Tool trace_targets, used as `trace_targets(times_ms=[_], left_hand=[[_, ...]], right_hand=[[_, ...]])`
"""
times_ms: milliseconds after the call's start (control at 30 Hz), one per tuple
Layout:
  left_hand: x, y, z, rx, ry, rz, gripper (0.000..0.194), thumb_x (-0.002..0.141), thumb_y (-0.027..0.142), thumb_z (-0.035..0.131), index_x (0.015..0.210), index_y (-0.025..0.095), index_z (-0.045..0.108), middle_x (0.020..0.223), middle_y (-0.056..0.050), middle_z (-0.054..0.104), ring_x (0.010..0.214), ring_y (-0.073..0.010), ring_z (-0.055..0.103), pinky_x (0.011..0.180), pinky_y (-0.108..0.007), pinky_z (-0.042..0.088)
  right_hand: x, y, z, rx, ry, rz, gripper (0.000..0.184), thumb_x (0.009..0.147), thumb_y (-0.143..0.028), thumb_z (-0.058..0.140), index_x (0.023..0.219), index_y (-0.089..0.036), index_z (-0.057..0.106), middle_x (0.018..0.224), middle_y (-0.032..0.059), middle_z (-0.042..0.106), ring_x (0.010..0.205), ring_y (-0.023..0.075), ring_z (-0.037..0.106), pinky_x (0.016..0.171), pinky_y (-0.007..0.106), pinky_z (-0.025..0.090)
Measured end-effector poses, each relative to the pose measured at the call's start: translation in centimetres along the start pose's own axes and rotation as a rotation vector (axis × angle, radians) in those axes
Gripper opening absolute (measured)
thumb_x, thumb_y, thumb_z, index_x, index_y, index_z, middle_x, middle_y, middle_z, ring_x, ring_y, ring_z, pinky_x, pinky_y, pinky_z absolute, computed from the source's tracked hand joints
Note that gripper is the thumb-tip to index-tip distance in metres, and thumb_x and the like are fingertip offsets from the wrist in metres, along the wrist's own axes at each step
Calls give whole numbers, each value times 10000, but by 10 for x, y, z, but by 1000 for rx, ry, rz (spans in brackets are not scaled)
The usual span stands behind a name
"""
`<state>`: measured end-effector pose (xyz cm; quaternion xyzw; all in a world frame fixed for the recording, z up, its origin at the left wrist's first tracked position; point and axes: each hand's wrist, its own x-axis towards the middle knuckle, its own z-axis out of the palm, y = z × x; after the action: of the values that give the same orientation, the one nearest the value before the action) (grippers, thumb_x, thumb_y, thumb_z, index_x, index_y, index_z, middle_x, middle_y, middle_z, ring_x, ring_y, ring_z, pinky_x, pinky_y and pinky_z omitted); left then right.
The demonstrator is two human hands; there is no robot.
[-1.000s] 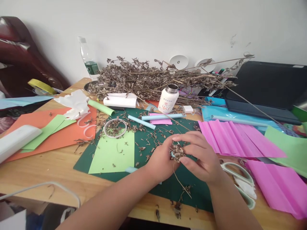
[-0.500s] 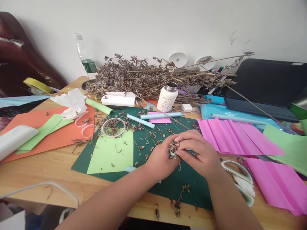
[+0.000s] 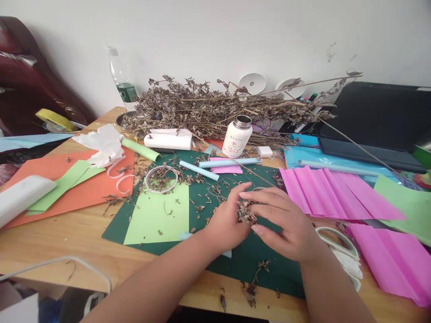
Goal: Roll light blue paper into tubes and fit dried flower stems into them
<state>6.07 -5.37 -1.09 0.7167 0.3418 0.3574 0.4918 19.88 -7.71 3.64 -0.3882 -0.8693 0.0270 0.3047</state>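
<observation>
Over the dark green cutting mat (image 3: 235, 264), both my hands meet around a small clump of dried brown flowers (image 3: 245, 212). My left hand (image 3: 225, 220) is curled around the clump from the left, and a pale blue paper roll (image 3: 226, 253) pokes out below its wrist. My right hand (image 3: 286, 222) pinches and presses the clump from the right, fingers closed on it. Loose dried bits lie scattered on the mat around my hands. A big heap of dried branches (image 3: 208, 110) lies at the back.
A white bottle (image 3: 237, 137), blue paper rolls (image 3: 198, 170), a tape ring (image 3: 160, 179) and light green paper (image 3: 158, 215) lie on the mat. Pleated pink paper (image 3: 333, 193) and white scissors (image 3: 340, 249) lie to the right. Orange paper (image 3: 77, 188) is left, a black case (image 3: 373, 121) back right.
My right hand's fingers have shifted over the clump, stretching a little further left across it. The loose stem that hung below the clump a second ago has gone. The clump stays between both hands.
</observation>
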Motion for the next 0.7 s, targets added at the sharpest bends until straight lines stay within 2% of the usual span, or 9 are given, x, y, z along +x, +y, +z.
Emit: trace_targets(times_ms=[133, 233, 300, 400, 500, 600, 700], left_hand=[[0, -2, -3, -14, -40, 31, 625, 671, 137, 498, 1241, 205, 249, 836, -34, 601, 709, -160, 586, 657, -276, 464], [0, -1, -2, -23, -66, 27, 602, 681, 162, 498, 1234, 189, 262, 794, -29, 596, 699, -161, 581, 652, -280, 464], [1, -1, -2, -28, -62, 26, 592, 686, 175, 502, 1231, 184, 270, 810, -35, 593, 710, -163, 577, 654, -281, 463], [1, 0, -3, -12, -50, 0, 588, 691, 194, 513, 1229, 187, 276, 768, -25, 591, 659, -153, 571, 616, -272, 461], [2, 2, -4, -1, -49, -7, 599, 682, 210, 541, 1223, 180, 285, 745, -19, 595, 674, -159, 581, 639, -276, 464], [1, 3, -4, -18, -42, 16, 599, 682, 207, 539, 1219, 172, 275, 861, -49, 604, 804, -181, 587, 726, -293, 462], [1, 2, -2, -30, -50, 51, 610, 686, 205, 528, 1227, 171, 248, 987, -85, 577, 912, -205, 563, 771, -312, 454]], right_hand=[[0, 0, 2, 90, 67, 68, 164, 748, -118, 463, 836, -238, 532, 898, 49, 573, 808, 164, 538, 696, 334, 442], [1, 0, 2, 154, 116, 136, 164, 736, -133, 513, 859, -241, 505, 800, 27, 563, 775, 152, 541, 666, 303, 461], [1, 2, 3, 169, 148, 153, 116, 724, -162, 545, 799, -237, 499, 781, 22, 556, 765, 155, 541, 660, 304, 465], [0, 4, 3, 89, 173, 117, 58, 720, -196, 560, 701, -231, 517, 814, 34, 552, 776, 171, 537, 664, 325, 459], [-2, 6, 1, 29, 180, 24, 39, 728, -203, 537, 730, -236, 558, 874, 50, 561, 811, 196, 522, 718, 380, 433], [-3, 6, -1, 31, 130, -29, 137, 721, -166, 499, 813, -235, 574, 921, 56, 572, 841, 206, 508, 754, 411, 411], [-2, 5, -2, 35, 76, -30, 173, 702, -122, 482, 811, -229, 563, 921, 50, 585, 864, 211, 491, 757, 414, 409]])
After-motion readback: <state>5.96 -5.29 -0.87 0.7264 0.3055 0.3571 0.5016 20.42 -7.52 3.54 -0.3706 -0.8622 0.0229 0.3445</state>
